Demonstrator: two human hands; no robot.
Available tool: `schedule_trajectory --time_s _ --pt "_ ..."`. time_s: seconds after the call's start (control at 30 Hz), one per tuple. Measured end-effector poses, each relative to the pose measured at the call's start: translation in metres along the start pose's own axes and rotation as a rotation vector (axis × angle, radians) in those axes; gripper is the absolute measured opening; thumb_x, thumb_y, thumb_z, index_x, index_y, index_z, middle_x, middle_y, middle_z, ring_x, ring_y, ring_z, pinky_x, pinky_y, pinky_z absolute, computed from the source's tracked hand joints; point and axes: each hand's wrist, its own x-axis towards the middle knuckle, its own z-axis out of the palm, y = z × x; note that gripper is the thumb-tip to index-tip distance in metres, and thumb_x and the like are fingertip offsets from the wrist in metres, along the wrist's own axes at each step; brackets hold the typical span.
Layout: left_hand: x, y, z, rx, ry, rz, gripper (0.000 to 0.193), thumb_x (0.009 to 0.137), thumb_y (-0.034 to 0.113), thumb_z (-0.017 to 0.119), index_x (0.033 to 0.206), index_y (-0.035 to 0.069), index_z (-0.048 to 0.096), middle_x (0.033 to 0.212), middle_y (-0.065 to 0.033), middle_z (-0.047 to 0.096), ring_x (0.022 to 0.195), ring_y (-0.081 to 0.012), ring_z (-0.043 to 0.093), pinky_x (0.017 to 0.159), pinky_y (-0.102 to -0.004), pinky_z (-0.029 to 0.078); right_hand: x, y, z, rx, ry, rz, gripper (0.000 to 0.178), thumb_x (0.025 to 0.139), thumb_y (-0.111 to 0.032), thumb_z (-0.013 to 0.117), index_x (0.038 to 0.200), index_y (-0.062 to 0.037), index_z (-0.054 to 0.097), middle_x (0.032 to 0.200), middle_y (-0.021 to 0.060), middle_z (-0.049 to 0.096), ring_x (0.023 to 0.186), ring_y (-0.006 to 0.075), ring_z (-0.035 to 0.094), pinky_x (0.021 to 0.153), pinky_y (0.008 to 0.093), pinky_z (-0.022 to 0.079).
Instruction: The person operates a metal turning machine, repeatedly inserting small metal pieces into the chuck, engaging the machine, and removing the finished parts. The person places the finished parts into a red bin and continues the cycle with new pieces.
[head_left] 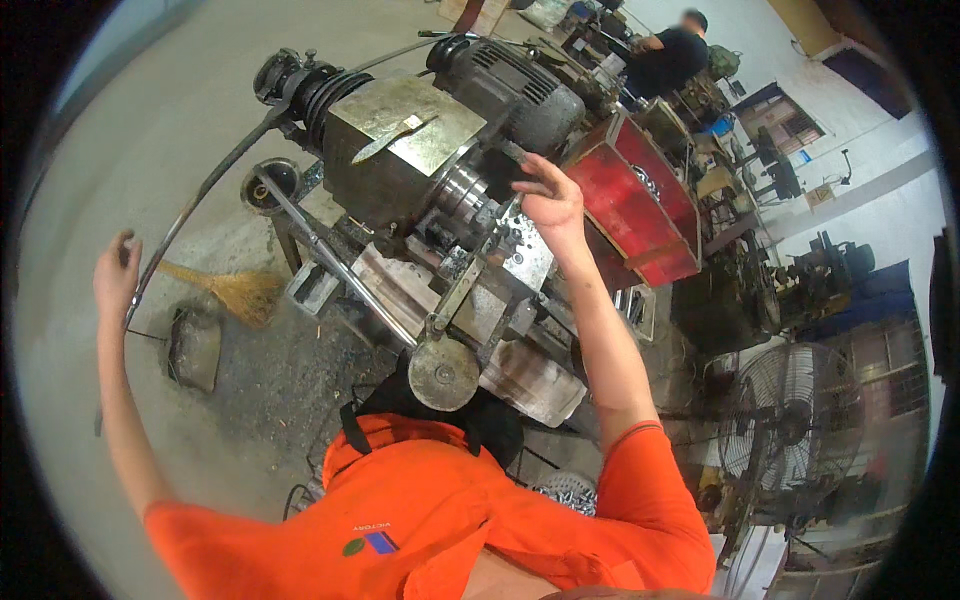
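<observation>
Metal pieces [570, 494] heaped at lower centre suggest part of the work is done; what remains, we cannot judge. At upper centre sits the machine [365, 188], blocky, greasy grey, its ridged cylindrical spindle [462, 193] shining. Our right hand [556, 205] hangs curled near the spindle; our left hand [116, 278] bends beside a long, curving dark bar [202, 188] at far left. We cannot tell whether either grip holds anything.

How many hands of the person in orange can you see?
2. The left hand is beside the long dark bar, and the right hand is near the shiny round metal part.
</observation>
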Motion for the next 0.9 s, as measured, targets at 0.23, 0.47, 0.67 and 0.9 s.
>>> schedule_trajectory --time_s 0.23,0.47,0.67,0.9 --pt "-0.014 -0.007 0.051 0.277 -0.021 0.025 0.036 0.085 0.042 0.055 0.094 0.008 0.063 0.084 -0.0209 0.062 0.08 -0.0395 0.06 0.069 -0.0488 0.047 -0.019 0.0 -0.022 -0.632 0.043 -0.048 0.042 0.057 -0.02 0.063 0.096 -0.0057 0.069 0.096 0.0174 0.065 0.086 0.0329 0.059 0.083 0.0373 0.047" --pt "0.018 -0.017 0.046 0.309 -0.103 -0.219 0.035 0.08 0.039 0.059 0.093 0.008 0.067 0.09 -0.0188 0.065 0.087 -0.0386 0.061 0.074 -0.0463 0.049 0.004 0.02 0.045 -0.987 -0.2 -0.072 0.021 0.052 -0.02 0.06 0.066 -0.0112 0.072 0.075 0.0127 0.066 0.08 0.0345 0.057 0.075 0.0391 0.048" --pt "-0.047 0.034 0.038 0.223 -0.137 -0.281 0.033 0.077 0.037 0.06 0.091 0.007 0.067 0.09 -0.0185 0.065 0.087 -0.038 0.062 0.075 -0.0464 0.048 0.01 0.037 0.046 -0.917 -0.236 -0.103 0.022 0.055 -0.019 0.06 0.068 -0.0028 0.069 0.074 0.0211 0.064 0.08 0.0388 0.06 0.074 0.0426 0.051" --pt "-0.068 0.041 0.041 0.163 -0.015 -0.253 0.032 0.078 0.038 0.061 0.086 0.006 0.064 0.083 -0.0166 0.065 0.078 -0.0381 0.062 0.069 -0.0459 0.048 0.005 0.039 0.046 -0.887 -0.175 -0.189 0.019 0.051 -0.015 0.056 0.062 -0.0054 0.068 0.065 0.0202 0.062 0.069 0.0407 0.059 0.068 0.0425 0.051"
